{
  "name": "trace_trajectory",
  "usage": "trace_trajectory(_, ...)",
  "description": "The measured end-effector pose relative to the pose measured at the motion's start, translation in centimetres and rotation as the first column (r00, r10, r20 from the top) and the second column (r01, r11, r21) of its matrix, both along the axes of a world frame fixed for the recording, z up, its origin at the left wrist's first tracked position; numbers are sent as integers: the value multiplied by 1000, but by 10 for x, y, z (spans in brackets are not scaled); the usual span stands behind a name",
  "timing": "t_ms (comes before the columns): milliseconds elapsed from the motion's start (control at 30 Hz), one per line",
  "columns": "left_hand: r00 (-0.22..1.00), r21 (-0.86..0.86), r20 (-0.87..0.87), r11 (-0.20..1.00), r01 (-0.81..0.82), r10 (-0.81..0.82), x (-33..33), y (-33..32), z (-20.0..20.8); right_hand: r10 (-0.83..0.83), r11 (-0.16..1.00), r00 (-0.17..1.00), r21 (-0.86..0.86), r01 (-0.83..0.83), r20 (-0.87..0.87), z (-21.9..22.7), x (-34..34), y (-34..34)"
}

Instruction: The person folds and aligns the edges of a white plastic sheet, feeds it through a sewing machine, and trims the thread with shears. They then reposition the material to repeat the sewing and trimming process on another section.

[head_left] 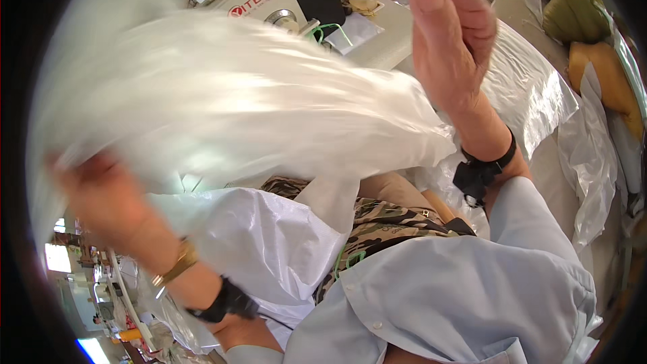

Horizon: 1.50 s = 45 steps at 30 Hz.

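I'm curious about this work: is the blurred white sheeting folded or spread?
Spread, though creased: the blurred white sheeting billows broadly across the picture.

Left hand [101, 185] blurred, grip unclear; right hand [448, 40] cut off at top edge; white sheet [236, 94] motion-smeared.

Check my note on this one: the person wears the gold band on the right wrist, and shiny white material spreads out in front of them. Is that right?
Not quite: the head view shows the gold band on the wrist of the left hand. The shiny white material does spread out in front.
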<state>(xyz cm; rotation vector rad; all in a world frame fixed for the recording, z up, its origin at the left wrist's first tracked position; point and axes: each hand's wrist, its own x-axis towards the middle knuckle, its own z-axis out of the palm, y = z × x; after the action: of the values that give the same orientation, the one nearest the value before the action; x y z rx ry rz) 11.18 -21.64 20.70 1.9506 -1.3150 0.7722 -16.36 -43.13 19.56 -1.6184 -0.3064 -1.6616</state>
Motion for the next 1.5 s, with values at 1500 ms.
trace_trajectory(1500, -131, 666, -19, -85, -741, 991, -71, 609, -176, -450, 877, 401, -310, 368, -798, -60, 23, -105)
